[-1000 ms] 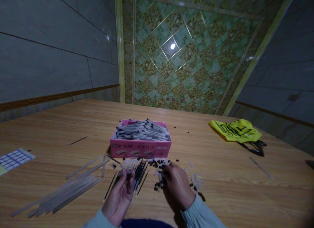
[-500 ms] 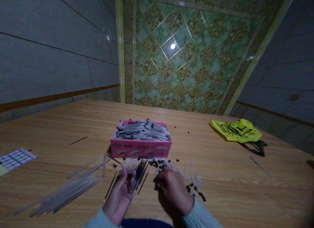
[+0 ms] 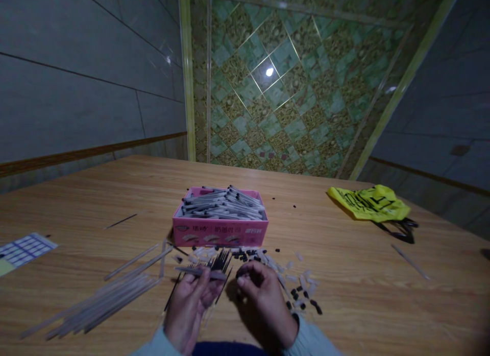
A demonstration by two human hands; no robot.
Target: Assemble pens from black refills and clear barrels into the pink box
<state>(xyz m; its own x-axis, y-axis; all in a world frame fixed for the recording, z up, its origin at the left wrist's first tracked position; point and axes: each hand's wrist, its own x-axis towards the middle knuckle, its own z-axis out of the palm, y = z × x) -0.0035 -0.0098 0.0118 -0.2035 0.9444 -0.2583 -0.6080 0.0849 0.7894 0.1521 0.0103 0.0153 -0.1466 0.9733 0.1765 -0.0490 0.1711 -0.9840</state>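
Observation:
My left hand [image 3: 186, 301] pinches a slim grey pen [image 3: 217, 275] between thumb and fingers, and the pen lies nearly level with one end toward my right hand. My right hand [image 3: 263, 297] is curled beside it, thumb and forefinger together; something dark shows at the fingertips, too small to make out. Under and behind my left hand lie thin black pen refills [image 3: 221, 260]. Small black plugs [image 3: 295, 294] and short clear caps [image 3: 304, 282] are scattered around my right hand. A bundle of clear pen barrels [image 3: 103, 305] rests to the left.
A pink box [image 3: 220, 232] heaped with pens [image 3: 225, 203] stands just beyond my hands. On the right lie a yellow bag [image 3: 369, 203] with black handles and a single clear tube [image 3: 410, 261]. A checked sheet [image 3: 28, 251] and a lone refill [image 3: 120, 221] are on the left.
The pen in my left hand has turned to lie level and shows at more of its length. My right hand has left the black plugs and come closer to my left.

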